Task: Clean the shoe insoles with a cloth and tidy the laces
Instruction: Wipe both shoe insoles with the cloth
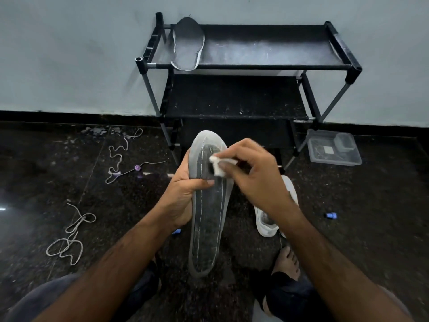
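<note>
My left hand [183, 194] grips a long grey insole [207, 224] by its left edge, thumb curled over the top face. The insole stands lengthwise in front of me, toe end pointing away. My right hand [255, 175] pinches a small white cloth [219, 165] and presses it on the insole's upper part. A second insole [188, 45] lies on the top shelf of the black shoe rack [255, 66]. Two loose grey laces lie on the floor at left, one far [120, 154] and one near [69, 240]. A white shoe [269, 221] sits under my right forearm.
A clear plastic container [334, 147] rests on the dark floor by the rack's right leg. Small blue caps lie on the floor at right [330, 215] and near my left wrist [177, 231]. My bare foot [286, 261] and knees are at the bottom. The wall stands behind the rack.
</note>
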A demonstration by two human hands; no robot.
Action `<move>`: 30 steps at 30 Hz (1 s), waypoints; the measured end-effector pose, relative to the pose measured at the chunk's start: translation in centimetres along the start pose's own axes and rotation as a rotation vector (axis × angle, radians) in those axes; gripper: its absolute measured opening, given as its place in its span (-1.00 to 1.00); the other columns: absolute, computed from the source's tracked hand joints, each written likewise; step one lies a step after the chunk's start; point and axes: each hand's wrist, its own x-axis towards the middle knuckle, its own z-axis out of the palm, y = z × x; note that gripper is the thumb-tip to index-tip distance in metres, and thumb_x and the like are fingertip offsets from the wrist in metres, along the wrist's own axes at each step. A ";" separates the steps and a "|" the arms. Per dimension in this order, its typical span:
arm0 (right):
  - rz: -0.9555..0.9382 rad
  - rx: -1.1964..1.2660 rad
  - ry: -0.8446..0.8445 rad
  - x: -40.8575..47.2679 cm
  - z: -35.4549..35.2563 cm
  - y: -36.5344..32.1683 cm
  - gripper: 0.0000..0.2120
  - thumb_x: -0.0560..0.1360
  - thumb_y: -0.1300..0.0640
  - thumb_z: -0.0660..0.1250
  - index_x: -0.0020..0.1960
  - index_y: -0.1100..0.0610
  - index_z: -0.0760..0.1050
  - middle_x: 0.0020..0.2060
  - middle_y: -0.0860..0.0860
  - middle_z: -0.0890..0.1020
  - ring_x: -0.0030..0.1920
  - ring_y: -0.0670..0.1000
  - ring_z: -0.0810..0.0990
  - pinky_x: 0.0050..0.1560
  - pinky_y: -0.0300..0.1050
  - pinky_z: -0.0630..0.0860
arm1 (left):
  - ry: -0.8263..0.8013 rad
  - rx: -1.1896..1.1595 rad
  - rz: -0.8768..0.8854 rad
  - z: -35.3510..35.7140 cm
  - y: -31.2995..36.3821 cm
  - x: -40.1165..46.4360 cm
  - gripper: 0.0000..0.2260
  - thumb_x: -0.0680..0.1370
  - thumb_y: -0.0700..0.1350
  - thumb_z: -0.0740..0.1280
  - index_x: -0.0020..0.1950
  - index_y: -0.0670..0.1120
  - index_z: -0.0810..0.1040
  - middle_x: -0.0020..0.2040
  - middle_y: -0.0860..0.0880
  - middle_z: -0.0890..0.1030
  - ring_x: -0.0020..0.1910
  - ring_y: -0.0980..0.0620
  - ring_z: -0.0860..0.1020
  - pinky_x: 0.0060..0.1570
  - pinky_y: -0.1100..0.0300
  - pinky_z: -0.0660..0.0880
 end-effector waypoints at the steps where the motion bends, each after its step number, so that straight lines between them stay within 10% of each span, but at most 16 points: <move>1: -0.066 -0.042 -0.048 -0.3 0.5 -0.2 -0.85 0.50 0.26 0.51 0.06 0.16 0.71 -0.05 -0.03 0.62 0.00 -0.08 0.62 0.00 -0.23 0.56 | -0.034 -0.021 0.005 0.1 -0.1 -0.1 -0.29 0.41 -0.47 0.29 0.50 0.02 0.35 0.26 -0.25 0.56 0.17 -0.21 0.58 0.08 -0.06 0.61; 10: -0.112 -0.270 0.200 0.0 0.3 0.3 -0.94 0.55 0.21 0.48 -0.02 0.19 0.71 -0.11 0.00 0.65 -0.07 0.02 0.63 -0.06 0.00 0.61 | -0.170 -0.007 -0.029 1.1 -0.6 -0.6 -0.23 0.44 -0.54 0.21 0.53 0.07 0.31 0.19 -0.15 0.61 0.13 -0.09 0.62 0.07 0.01 0.62; 16: -0.234 -0.190 -0.179 -0.4 1.6 -0.6 -0.93 0.53 0.21 0.48 -0.01 0.16 0.74 -0.14 -0.02 0.63 -0.11 -0.04 0.62 -0.11 -0.04 0.60 | -0.135 -0.061 -0.026 0.1 -0.3 -0.5 -0.21 0.41 -0.56 0.21 0.53 0.06 0.31 0.28 -0.25 0.53 0.21 -0.17 0.59 0.08 0.02 0.62; 22: -0.091 -0.296 0.152 0.1 -0.6 0.4 -0.93 0.53 0.22 0.48 0.00 0.18 0.71 -0.16 0.01 0.61 -0.12 0.02 0.60 -0.13 0.00 0.59 | -0.221 -0.011 -0.078 1.2 -1.1 -0.7 -0.21 0.42 -0.53 0.26 0.54 0.07 0.30 0.24 -0.19 0.57 0.17 -0.13 0.60 0.07 0.00 0.61; 27: -0.204 -0.177 -0.109 -0.7 1.7 -1.1 -0.93 0.54 0.21 0.46 -0.04 0.18 0.73 -0.14 0.02 0.65 -0.12 0.02 0.64 -0.13 0.05 0.61 | -0.157 -0.045 -0.055 0.7 -0.7 -0.6 -0.19 0.40 -0.52 0.26 0.53 0.10 0.31 0.26 -0.22 0.56 0.25 -0.17 0.57 0.14 -0.02 0.61; 30: -0.175 -0.241 0.029 0.1 1.0 -0.5 -0.95 0.53 0.22 0.47 -0.06 0.20 0.71 -0.15 0.03 0.63 -0.11 0.04 0.62 -0.11 0.05 0.59 | -0.227 -0.021 -0.054 1.0 -0.9 -0.7 -0.17 0.42 -0.54 0.26 0.56 0.11 0.27 0.30 -0.23 0.53 0.26 -0.16 0.55 0.18 -0.04 0.57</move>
